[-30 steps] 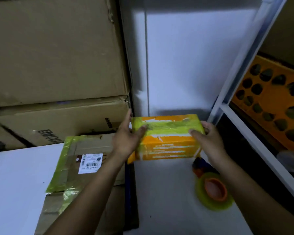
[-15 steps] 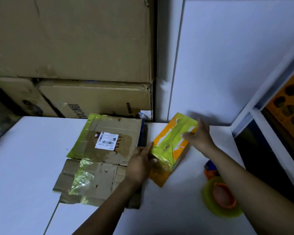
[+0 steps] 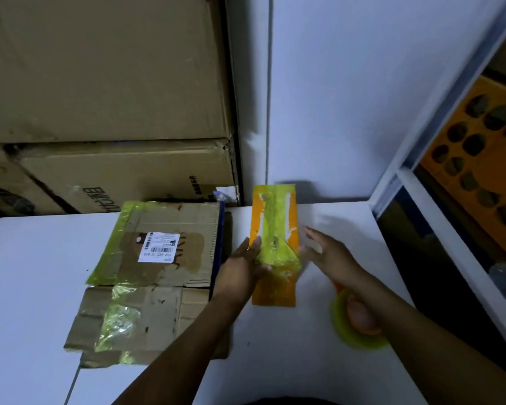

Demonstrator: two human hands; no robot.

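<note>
Nearest the viewer, one roll of yellow-green tape (image 3: 345, 334) lay on the white table (image 3: 27, 273) at about four o'clock from the work, partly under the right forearm. At eight o'clock lay flattened cardboard (image 3: 164, 287), two sheets overlapping, striped with the same tape and carrying one white label (image 3: 158, 247).

Two bare hands were in view and between them lay one orange box (image 3: 275, 223), flat on the table with its long side running six to twelve o'clock and a band of green tape down its top. The left hand (image 3: 243, 267) lay at the box's nine o'clock, fingers straight along the left edge and touching it, thumb against the taped top. The right hand (image 3: 333, 258) was at three o'clock, fingers spread and relaxed, holding nothing, its blurred fingertips just beside the right edge.

Beyond, at eleven o'clock, two large brown cartons (image 3: 123, 173) stood stacked against the wall. At two o'clock was one orange panel (image 3: 479, 171) with dark oval holes.
</note>
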